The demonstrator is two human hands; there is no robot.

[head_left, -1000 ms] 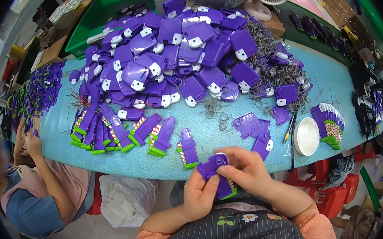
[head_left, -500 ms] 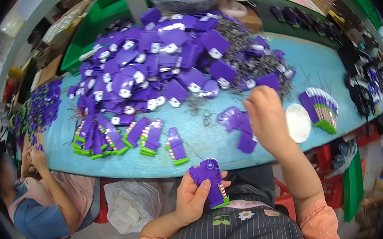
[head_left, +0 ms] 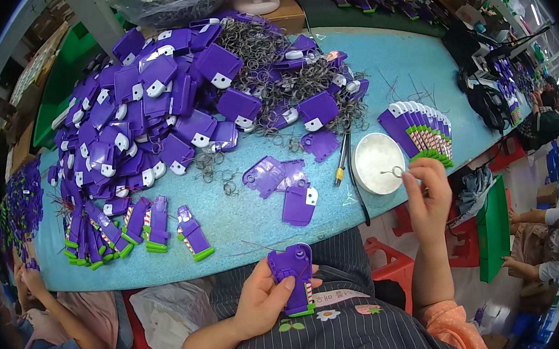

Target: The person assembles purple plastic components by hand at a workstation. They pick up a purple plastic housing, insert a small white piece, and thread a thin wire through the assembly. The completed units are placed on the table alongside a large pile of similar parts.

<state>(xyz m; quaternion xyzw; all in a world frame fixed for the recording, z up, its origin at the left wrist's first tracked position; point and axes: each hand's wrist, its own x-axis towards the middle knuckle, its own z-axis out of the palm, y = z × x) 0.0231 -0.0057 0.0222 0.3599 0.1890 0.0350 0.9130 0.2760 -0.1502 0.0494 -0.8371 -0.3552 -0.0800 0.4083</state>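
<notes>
**Purple plastic casing in one hand, tiny wire spring in the other**

Far left on the table (head_left: 219, 210) there's a row of green-footed purple pieces (head_left: 194, 235), with a big heap of purple covers (head_left: 149, 76) behind. Next along, the person's left hand (head_left: 263, 301) is clamped on a purple casing (head_left: 294, 282), thumb across the front, fingers wrapped behind. It's upright in front of the apron, just off the table's near edge. Looks like light, stiff plastic, probably a bit slick; I'd grip the long sides and leave the round post up top clear.

Further right is a white dish (head_left: 377, 158), and over its right side the right hand (head_left: 432, 190) has thumb and fingertips pinched on a wire spring (head_left: 393, 171). Featherlight and bendy, I'd guess, and easy to drop, so pinch it by the ring.
</notes>
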